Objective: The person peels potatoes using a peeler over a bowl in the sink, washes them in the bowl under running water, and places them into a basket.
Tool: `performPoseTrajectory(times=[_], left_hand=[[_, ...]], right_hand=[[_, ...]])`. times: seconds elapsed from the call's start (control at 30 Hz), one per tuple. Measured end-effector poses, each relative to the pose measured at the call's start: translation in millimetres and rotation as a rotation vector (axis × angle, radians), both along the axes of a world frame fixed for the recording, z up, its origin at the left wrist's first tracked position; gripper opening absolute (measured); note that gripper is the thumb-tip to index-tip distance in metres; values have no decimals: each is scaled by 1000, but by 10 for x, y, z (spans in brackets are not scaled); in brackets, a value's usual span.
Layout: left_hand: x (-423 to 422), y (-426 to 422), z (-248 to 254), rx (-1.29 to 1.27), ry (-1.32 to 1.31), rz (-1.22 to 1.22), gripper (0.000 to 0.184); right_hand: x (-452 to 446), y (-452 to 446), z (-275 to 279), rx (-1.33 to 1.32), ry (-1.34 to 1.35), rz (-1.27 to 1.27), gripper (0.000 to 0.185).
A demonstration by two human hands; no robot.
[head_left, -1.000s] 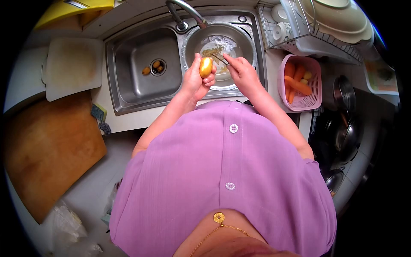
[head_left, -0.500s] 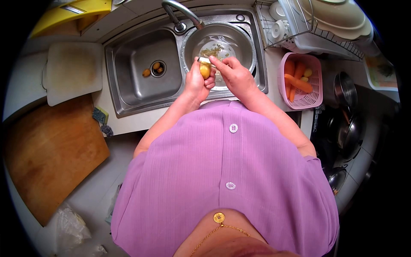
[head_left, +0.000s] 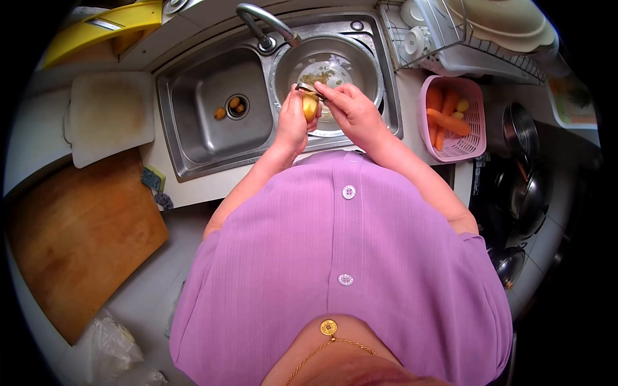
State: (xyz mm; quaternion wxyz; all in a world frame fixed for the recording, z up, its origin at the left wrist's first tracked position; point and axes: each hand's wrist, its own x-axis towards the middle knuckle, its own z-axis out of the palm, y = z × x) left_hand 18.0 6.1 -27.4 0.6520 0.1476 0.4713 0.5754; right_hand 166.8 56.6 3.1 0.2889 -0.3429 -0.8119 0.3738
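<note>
My left hand (head_left: pixel 294 123) is wrapped round a yellow, partly peeled potato (head_left: pixel 310 109) over the near rim of a round metal basin (head_left: pixel 364 64). Closed on a peeler (head_left: pixel 311 90), my right hand (head_left: pixel 351 110) keeps the tool across the potato's upper end. The peeler's handle is mostly hidden by the fingers. Brownish peelings (head_left: pixel 320 76) lie in the basin, which sits in the right bowl of the sink. Several small unpeeled potatoes (head_left: pixel 220 113) rest around the drain of the left bowl (head_left: pixel 199 132).
A tap (head_left: pixel 267 19) arches over the sink's back edge. To the right, a pink basket (head_left: pixel 473 145) holds carrots (head_left: pixel 450 121) and small pale potatoes; a dish rack (head_left: pixel 412 61) stands behind it. At left are a white cutting board (head_left: pixel 109 116), a sponge (head_left: pixel 153 177) and a large wooden board (head_left: pixel 84 238).
The peeler has tilted and shifted slightly on the potato, and more of the yellow surface shows. Both hands stay over the basin. The whole view has moved a little.
</note>
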Motion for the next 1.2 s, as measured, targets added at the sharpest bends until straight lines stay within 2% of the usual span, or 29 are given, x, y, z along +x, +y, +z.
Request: performPoseTrajectory(times=[0.13,0.2,0.3,0.33,0.37,0.43,0.6,0.67,0.8,0.87,1.0,1.07,1.2], left_hand=[[2,-7,77,-36,24,-11,35],[-22,-10,126,0,-4,-13,37],[-61,23,231,-89,-150,64,41],[-109,25,173,-93,-251,34,46],[-127,26,140,-95,-251,31,46],[-148,32,86,-136,-430,-21,50],[-112,16,-48,-103,-445,-35,51],[-62,32,-19,-188,-343,9,50],[-20,44,-10,-209,-266,18,52],[-23,32,-52,-177,-276,-34,50],[-9,31,-8,-223,-284,-49,48],[-29,14,-39,-223,-299,-36,47],[-48,12,-98,-198,-312,-46,46]], right_hand=[[56,70,-270,-41,-3,-34,37],[127,113,-462,-308,-145,-65,38],[174,133,-436,-234,-71,-171,39],[169,155,-404,-105,-55,-158,41],[165,159,-397,-107,-55,-160,41],[136,175,-364,21,-17,-99,43],[18,16,-98,120,-33,-3,46],[-2,-40,-43,205,-52,81,52],[-2,-36,-104,214,-111,73,53],[2,1,-208,162,-95,-6,51],[24,28,-293,135,-93,-31,48],[17,30,-285,19,-78,-42,44],[8,31,-284,-44,-58,-46,41]])
